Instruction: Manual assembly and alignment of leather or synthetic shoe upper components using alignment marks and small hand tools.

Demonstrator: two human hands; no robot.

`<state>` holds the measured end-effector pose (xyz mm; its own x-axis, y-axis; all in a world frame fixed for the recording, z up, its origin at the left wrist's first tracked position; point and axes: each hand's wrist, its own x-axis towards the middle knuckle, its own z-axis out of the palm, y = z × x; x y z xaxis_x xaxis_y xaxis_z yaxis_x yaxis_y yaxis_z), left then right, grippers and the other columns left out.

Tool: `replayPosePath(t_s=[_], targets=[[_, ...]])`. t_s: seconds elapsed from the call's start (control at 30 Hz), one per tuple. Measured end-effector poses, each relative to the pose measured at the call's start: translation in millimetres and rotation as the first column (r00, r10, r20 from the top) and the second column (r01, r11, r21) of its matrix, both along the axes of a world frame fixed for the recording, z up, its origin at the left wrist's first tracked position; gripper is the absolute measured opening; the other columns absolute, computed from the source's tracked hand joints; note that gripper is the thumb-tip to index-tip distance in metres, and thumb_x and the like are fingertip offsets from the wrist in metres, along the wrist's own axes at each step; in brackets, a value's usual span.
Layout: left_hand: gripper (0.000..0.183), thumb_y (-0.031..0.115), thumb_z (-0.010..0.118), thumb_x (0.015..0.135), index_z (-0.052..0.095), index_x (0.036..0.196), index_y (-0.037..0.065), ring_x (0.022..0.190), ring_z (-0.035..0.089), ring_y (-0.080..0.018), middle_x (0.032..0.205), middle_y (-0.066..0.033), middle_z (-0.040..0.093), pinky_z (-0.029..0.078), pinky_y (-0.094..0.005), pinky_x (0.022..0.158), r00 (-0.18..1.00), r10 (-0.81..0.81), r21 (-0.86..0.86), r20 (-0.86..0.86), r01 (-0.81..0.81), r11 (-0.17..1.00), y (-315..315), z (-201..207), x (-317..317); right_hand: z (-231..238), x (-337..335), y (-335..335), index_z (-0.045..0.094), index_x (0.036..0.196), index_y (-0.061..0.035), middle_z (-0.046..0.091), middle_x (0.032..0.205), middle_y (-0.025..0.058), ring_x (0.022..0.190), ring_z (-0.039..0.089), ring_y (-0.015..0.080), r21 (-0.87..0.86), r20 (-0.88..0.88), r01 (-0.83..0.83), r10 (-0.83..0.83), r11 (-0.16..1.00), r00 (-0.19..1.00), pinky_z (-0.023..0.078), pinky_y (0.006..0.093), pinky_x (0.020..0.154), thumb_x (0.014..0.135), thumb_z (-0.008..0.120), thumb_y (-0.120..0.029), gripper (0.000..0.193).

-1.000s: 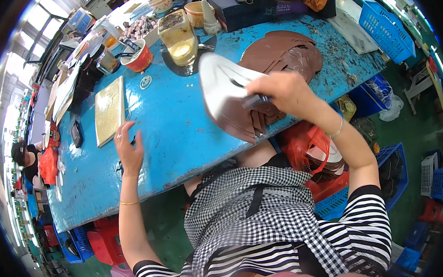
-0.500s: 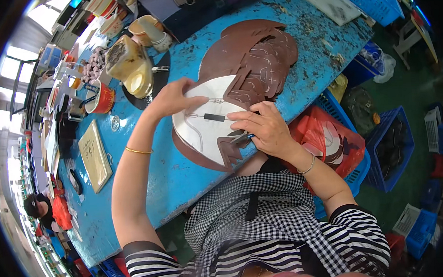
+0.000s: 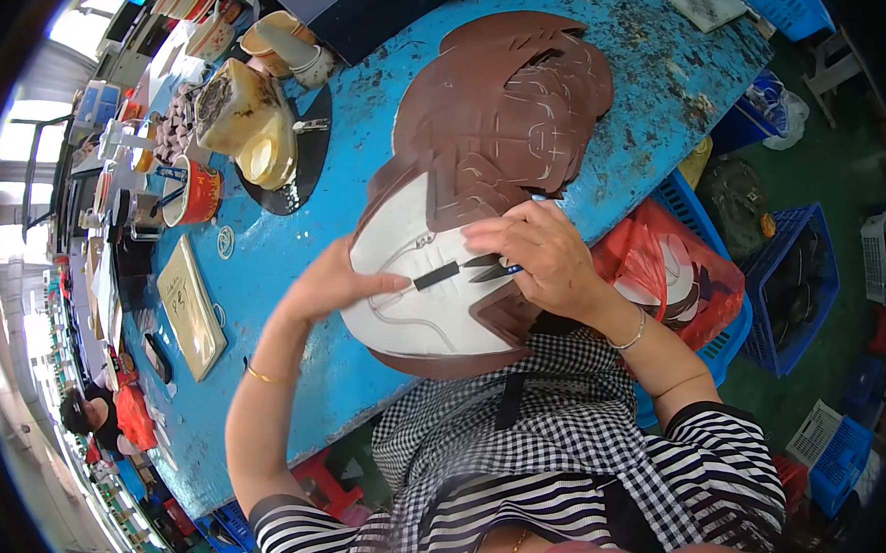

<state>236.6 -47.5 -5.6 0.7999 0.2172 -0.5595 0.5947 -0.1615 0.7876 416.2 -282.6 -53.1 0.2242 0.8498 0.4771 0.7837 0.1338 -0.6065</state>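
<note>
A flat brown shoe upper (image 3: 375, 325) lies with its white lining upward near the table's front edge. A black strip (image 3: 436, 276) sits on the lining. My left hand (image 3: 328, 282) holds the rounded left edge, thumb on top, the other fingers mostly hidden. In my right hand (image 3: 552, 261) is a pair of small snips (image 3: 485, 268) with dark pointed blades, spread apart, and a bit of blue. Their tips lie just right of the strip. The right fingers bend over the lining. A pile of brown uppers (image 3: 494, 104) lies beyond, overlapped by this one.
At the left stand a glue-stained yellowish container (image 3: 244, 117), a red tub (image 3: 198, 194) and a packaged pad (image 3: 190, 308). Right of the table are a red plastic bag (image 3: 617, 242) in a blue basket and a blue crate (image 3: 789, 288). A person (image 3: 94, 410) is at far left.
The white-lined upper has shifted toward me and turned slightly. My left hand has slid from its far edge down to its left edge. The snips' blades now show more clearly beside the strip.
</note>
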Motion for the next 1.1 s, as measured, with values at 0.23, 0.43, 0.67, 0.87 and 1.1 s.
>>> replayPosePath(t_s=[0.23, 0.43, 0.67, 0.87, 1.1], targets=[[0.084, 0.006, 0.082, 0.072, 0.040, 0.144, -0.005, 0.122, 0.060, -0.0294, 0.135, -0.0189, 0.057, 0.048, -0.0416, 0.104, 0.690, 0.716, -0.532, 0.110, -0.568, 0.629, -61.2, -14.3, -104.2, 4.1, -2.8, 11.1, 0.056, 0.124, -0.0029, 0.059, 0.117, 0.0150, 0.102, 0.056, 0.0344, 0.006, -0.034, 0.167, -0.167, 0.986, 0.985, 0.048, 0.0426, 0.089, 0.073, 0.067, 0.007, 0.053], [0.078, 0.005, 0.064, 0.084, 0.026, 0.152, -0.001, 0.135, 0.048, -0.0360, 0.149, -0.0218, 0.043, 0.042, -0.0496, 0.111, 0.260, 0.934, -0.713, 0.244, -0.605, 0.354, -78.4, -0.4, -156.3, 30.8, -20.3, 8.3, 0.057, 0.126, -0.0043, 0.056, 0.126, 0.0123, 0.111, 0.056, 0.0338, -0.067, 0.116, 0.164, -0.156, 0.984, 0.981, 0.045, 0.0461, 0.096, 0.072, 0.080, -0.015, 0.059], [0.068, 0.011, 0.060, 0.092, 0.028, 0.151, 0.001, 0.132, 0.050, -0.0314, 0.146, -0.0162, 0.046, 0.042, -0.0473, 0.111, 0.117, 0.815, -0.577, 0.567, -0.649, 0.495, -129.4, -36.6, -164.1, 4.7, -99.3, -13.4, 0.044, 0.140, -0.0005, 0.055, 0.135, 0.0175, 0.125, 0.054, 0.0280, -0.067, -0.963, -0.637, 0.116, 0.768, 0.242, 0.042, 0.0407, 0.108, 0.082, 0.080, -0.029, 0.074], [0.127, 0.034, 0.090, 0.062, 0.012, 0.157, 0.003, 0.142, 0.037, -0.0320, 0.156, -0.0154, 0.031, 0.033, -0.0460, 0.116, 0.253, 0.909, -0.890, 0.331, -0.236, 0.389, -131.6, -37.0, -196.3, 9.6, -120.3, -4.0, 0.046, 0.140, 0.0024, 0.061, 0.132, 0.0182, 0.121, 0.061, 0.0297, 0.024, -0.955, -0.367, -0.088, 0.930, -0.284, 0.051, 0.0443, 0.102, 0.097, 0.056, -0.030, 0.054], [0.119, 0.039, 0.092, 0.062, 0.026, 0.153, 0.000, 0.139, 0.042, -0.0319, 0.154, -0.0175, 0.038, 0.038, -0.0456, 0.113, 0.210, 0.778, -0.781, 0.593, -0.085, 0.618, -151.6, -90.2, -240.0, 31.4, -154.4, -12.1, 0.039, 0.146, -0.0029, 0.056, 0.138, 0.0170, 0.124, 0.058, 0.0300, -0.044, -0.937, -0.358, -0.163, 0.933, -0.309, 0.048, 0.0459, 0.105, 0.094, 0.058, -0.028, 0.061]])
